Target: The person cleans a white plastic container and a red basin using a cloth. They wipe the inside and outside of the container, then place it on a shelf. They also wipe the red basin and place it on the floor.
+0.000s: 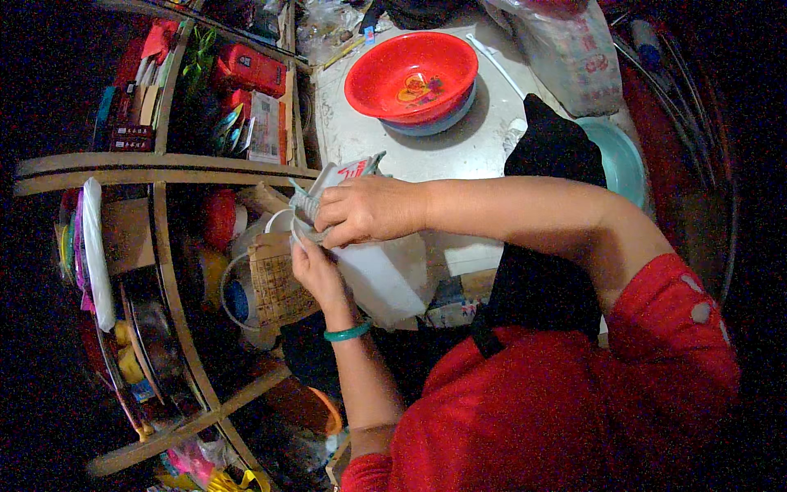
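In front of me, my left hand [318,273], with a green bangle at the wrist, pinches the lower edge of a grey-white cloth-like item [302,203]. Curled over the same item from above is my right hand [363,209]; the fingers hide much of it. A thin pale green strand sticks out at its upper left. Just beyond the right hand shows a pale packet [353,169] with red writing. Under my forearm and beside the left wrist lies a smooth white box-like thing [384,280], partly covered by the right hand.
A red basin [369,89] nested in a pale one stands on the white tabletop [430,158]. A teal basin [624,160] is at the right. Wooden shelving [166,165] with boxes and bags lines the left, and a cardboard piece [280,280] sits near my left hand.
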`<state>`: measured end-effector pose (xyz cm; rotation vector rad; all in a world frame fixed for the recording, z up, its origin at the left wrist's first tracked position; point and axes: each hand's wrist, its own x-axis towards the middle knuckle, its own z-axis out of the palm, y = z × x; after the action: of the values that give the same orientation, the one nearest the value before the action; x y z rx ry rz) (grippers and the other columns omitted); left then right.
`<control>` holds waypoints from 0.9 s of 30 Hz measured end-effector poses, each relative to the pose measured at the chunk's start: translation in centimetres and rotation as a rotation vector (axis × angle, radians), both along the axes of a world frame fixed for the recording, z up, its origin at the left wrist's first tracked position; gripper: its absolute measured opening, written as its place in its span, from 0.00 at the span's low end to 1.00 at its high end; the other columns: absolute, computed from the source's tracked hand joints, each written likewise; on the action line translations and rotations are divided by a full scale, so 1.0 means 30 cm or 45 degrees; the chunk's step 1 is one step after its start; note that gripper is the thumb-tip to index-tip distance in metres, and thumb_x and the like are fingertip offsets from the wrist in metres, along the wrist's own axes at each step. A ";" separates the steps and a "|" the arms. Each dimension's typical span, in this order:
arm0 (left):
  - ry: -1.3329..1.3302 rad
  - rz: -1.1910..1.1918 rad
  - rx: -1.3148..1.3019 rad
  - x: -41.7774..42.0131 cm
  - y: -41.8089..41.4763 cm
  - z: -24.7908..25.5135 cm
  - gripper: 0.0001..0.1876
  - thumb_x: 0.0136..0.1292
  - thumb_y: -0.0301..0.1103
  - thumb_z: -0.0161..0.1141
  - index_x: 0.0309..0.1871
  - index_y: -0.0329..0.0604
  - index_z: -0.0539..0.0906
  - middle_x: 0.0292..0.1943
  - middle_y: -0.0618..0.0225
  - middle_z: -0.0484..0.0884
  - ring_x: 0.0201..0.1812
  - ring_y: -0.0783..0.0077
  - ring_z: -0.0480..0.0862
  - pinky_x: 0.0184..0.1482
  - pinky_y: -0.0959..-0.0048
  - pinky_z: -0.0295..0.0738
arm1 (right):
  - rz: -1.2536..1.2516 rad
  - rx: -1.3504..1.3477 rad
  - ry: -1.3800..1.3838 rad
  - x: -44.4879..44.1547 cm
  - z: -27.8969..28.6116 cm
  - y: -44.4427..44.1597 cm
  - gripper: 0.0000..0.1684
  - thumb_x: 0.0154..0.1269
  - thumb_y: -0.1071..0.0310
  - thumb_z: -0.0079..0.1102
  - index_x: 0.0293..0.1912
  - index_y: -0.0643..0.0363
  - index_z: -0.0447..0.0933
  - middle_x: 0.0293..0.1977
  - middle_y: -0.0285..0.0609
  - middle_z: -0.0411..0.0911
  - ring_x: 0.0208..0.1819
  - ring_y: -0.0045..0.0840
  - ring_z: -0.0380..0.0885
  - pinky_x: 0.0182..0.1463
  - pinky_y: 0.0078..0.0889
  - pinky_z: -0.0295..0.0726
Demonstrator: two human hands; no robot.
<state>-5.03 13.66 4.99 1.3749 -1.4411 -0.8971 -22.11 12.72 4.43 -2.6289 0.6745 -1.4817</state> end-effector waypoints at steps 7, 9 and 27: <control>-0.048 0.037 0.028 -0.013 0.010 0.009 0.15 0.69 0.39 0.45 0.39 0.37 0.76 0.24 0.78 0.71 0.22 0.86 0.63 0.22 0.84 0.55 | -0.063 -0.092 0.109 -0.034 -0.023 -0.024 0.06 0.49 0.67 0.53 0.30 0.55 0.74 0.36 0.36 0.73 0.41 0.31 0.73 0.37 0.33 0.76; -0.067 0.042 0.040 0.005 0.010 0.009 0.15 0.69 0.40 0.45 0.40 0.37 0.77 0.24 0.78 0.71 0.22 0.86 0.63 0.22 0.84 0.55 | -0.110 -0.004 0.113 -0.050 -0.025 -0.041 0.06 0.49 0.67 0.54 0.31 0.55 0.75 0.37 0.37 0.74 0.41 0.32 0.73 0.37 0.32 0.76; -0.020 0.048 -0.016 0.018 0.009 0.010 0.16 0.68 0.40 0.47 0.41 0.34 0.76 0.30 0.75 0.74 0.30 0.84 0.68 0.31 0.82 0.64 | -0.414 0.276 -0.113 -0.095 -0.076 -0.098 0.09 0.53 0.65 0.56 0.36 0.52 0.77 0.37 0.36 0.75 0.43 0.31 0.72 0.43 0.33 0.75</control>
<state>-4.49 13.91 5.30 1.3984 -1.4258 -0.8530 -24.94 9.79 2.14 -2.3601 1.2236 -1.4863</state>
